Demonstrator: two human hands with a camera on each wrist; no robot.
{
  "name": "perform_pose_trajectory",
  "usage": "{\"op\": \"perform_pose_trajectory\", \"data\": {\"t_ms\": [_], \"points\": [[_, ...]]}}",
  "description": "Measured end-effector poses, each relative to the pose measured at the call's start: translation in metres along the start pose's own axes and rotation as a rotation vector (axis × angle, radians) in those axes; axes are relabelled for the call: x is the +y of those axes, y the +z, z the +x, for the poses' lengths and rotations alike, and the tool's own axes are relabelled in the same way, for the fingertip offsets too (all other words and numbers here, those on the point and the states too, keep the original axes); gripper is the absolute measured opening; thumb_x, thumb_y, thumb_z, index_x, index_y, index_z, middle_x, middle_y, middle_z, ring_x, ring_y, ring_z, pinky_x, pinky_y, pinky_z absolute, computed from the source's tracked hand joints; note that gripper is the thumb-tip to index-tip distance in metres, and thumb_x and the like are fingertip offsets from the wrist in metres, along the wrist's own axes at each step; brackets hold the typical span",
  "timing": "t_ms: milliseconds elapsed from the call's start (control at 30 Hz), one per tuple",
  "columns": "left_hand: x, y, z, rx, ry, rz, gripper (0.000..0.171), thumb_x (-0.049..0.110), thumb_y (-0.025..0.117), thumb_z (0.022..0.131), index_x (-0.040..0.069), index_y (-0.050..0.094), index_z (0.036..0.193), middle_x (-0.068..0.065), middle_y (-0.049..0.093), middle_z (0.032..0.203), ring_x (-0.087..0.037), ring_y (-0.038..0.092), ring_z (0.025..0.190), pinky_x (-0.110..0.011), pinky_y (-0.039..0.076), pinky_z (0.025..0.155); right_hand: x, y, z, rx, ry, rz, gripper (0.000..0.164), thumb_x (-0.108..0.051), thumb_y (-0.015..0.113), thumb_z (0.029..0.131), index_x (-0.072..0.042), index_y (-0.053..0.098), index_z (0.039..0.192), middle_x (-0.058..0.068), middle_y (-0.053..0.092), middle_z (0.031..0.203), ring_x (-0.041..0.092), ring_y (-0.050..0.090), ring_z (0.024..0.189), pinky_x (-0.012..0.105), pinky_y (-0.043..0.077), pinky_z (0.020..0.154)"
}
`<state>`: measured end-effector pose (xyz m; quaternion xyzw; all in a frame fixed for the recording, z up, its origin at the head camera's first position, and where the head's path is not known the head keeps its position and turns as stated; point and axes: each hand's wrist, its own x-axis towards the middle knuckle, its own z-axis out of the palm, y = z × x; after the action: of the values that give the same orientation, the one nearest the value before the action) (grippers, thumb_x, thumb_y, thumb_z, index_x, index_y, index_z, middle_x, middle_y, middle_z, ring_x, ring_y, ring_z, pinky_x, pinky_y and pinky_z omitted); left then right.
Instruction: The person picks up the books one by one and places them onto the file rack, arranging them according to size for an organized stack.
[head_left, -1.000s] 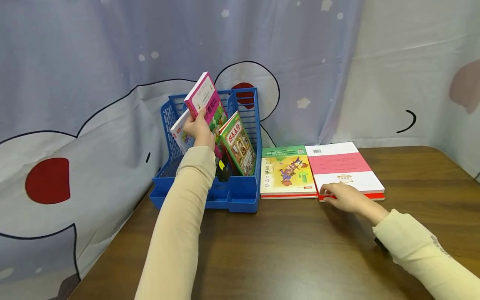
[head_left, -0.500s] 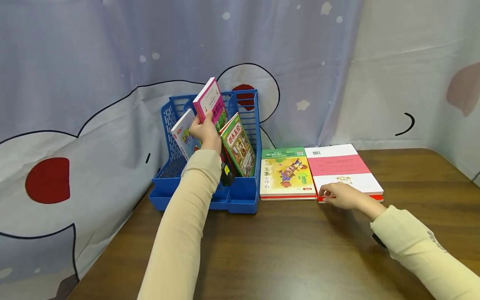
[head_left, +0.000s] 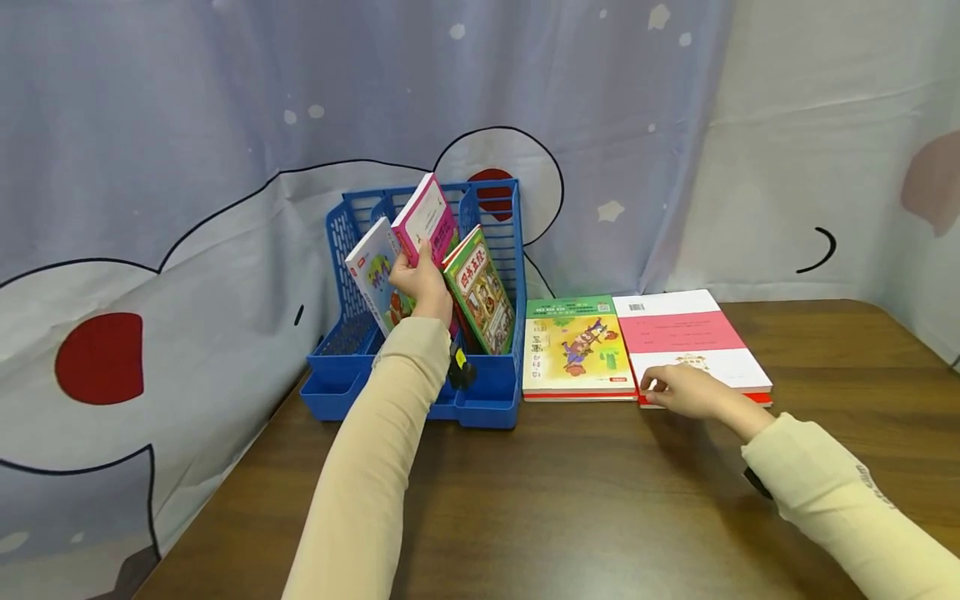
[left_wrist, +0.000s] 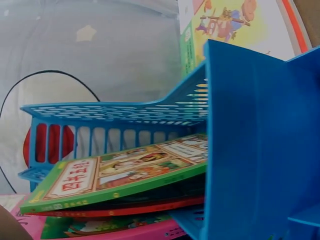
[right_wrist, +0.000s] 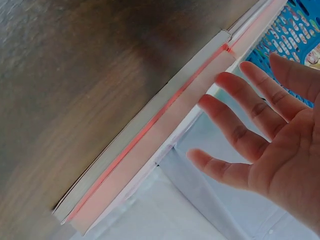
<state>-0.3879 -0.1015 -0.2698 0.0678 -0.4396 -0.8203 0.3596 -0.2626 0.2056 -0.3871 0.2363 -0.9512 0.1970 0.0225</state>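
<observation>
A pale curtain (head_left: pixel 202 208) hangs behind a brown table (head_left: pixel 570 500). On the table's left side stands a blue rack (head_left: pixel 487 390). Right of the rack lie 2 flat stacks of books: a yellow stack (head_left: pixel 555 354) just beside it, then a pink-and-white stack (head_left: pixel 678 330). In the rack, 3 books show from above, upper ends tilted left: a white book (head_left: pixel 372 279), a pink book (head_left: pixel 427 218) in the middle, and a green book (head_left: pixel 485 293). The left wrist view adds a red book (left_wrist: pixel 160 206) directly behind the green book.

The likeliest trouble is the pink book catching a neighbour, because all 3 slant and the space looks tight; a push could tip the white book further over. If the grip loosened early, the pink book could slump left.

The pink book is in the left hand (head_left: pixel 422 283), thumb across its cover, other fingers partly hidden, and well apart from the right hand (head_left: pixel 686 392). That hand holds nothing, fingers loosely bent at the pink-and-white stack's front edge; contact there cannot be told.
</observation>
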Motion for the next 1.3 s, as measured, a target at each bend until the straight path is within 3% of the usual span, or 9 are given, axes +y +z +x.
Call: {"op": "perform_pose_trajectory", "data": {"t_ms": [400, 567, 700, 933, 1167, 1300], "points": [[-0.017, -0.012, -0.002, 0.041, -0.032, 0.073, 0.023, 0.006, 0.063, 0.089, -0.002, 0.068, 0.11, -0.016, 0.067, 0.114, -0.021, 0.063, 0.107, -0.028, 0.052, 0.089, -0.001, 0.001, 0.0, 0.01, 0.003, 0.02, 0.006, -0.004, 0.063, 0.085, 0.0, 0.063, 0.089, 0.007, 0.066, 0.077, 0.015, 0.057, 0.069, 0.031, 0.046, 0.062], [-0.023, -0.016, -0.002, 0.081, -0.033, 0.103, 0.02, 0.004, 0.064, 0.088, -0.004, 0.069, 0.106, -0.017, 0.068, 0.111, -0.023, 0.063, 0.104, -0.031, 0.052, 0.088, -0.002, -0.001, 0.001, 0.007, 0.006, 0.01, 0.006, -0.004, 0.063, 0.085, 0.001, 0.063, 0.089, 0.008, 0.066, 0.077, 0.015, 0.056, 0.067, 0.031, 0.045, 0.061], [-0.029, -0.019, -0.004, 0.106, -0.071, 0.137, 0.019, 0.004, 0.066, 0.086, -0.003, 0.071, 0.104, -0.017, 0.069, 0.11, -0.023, 0.063, 0.103, -0.031, 0.053, 0.087, -0.002, -0.002, 0.0, 0.004, 0.003, -0.002, 0.006, -0.004, 0.063, 0.085, 0.0, 0.063, 0.088, 0.008, 0.066, 0.078, 0.016, 0.057, 0.069, 0.033, 0.046, 0.062], [-0.037, -0.025, -0.007, 0.168, -0.097, 0.131, 0.019, 0.001, 0.07, 0.082, -0.003, 0.072, 0.1, -0.019, 0.069, 0.107, -0.024, 0.063, 0.103, -0.031, 0.053, 0.086, -0.004, -0.001, -0.001, 0.008, -0.001, -0.02, 0.005, -0.006, 0.063, 0.085, -0.001, 0.063, 0.087, 0.006, 0.066, 0.076, 0.016, 0.058, 0.068, 0.034, 0.047, 0.061], [-0.04, -0.031, -0.008, 0.122, -0.102, 0.172, 0.019, 0.005, 0.068, 0.085, -0.002, 0.071, 0.102, -0.017, 0.069, 0.109, -0.023, 0.062, 0.103, -0.031, 0.052, 0.086, -0.003, -0.001, -0.002, 0.009, 0.013, -0.03, 0.005, -0.007, 0.063, 0.085, -0.002, 0.063, 0.087, 0.006, 0.066, 0.076, 0.017, 0.058, 0.068, 0.035, 0.046, 0.06], [-0.041, -0.036, -0.007, 0.078, -0.045, 0.219, 0.025, 0.001, 0.067, 0.085, -0.004, 0.068, 0.109, -0.02, 0.067, 0.112, -0.027, 0.064, 0.103, -0.033, 0.053, 0.088, -0.002, -0.001, -0.003, 0.005, 0.02, -0.03, 0.005, -0.007, 0.063, 0.085, -0.002, 0.063, 0.087, 0.007, 0.066, 0.077, 0.018, 0.059, 0.07, 0.036, 0.047, 0.061]]}}
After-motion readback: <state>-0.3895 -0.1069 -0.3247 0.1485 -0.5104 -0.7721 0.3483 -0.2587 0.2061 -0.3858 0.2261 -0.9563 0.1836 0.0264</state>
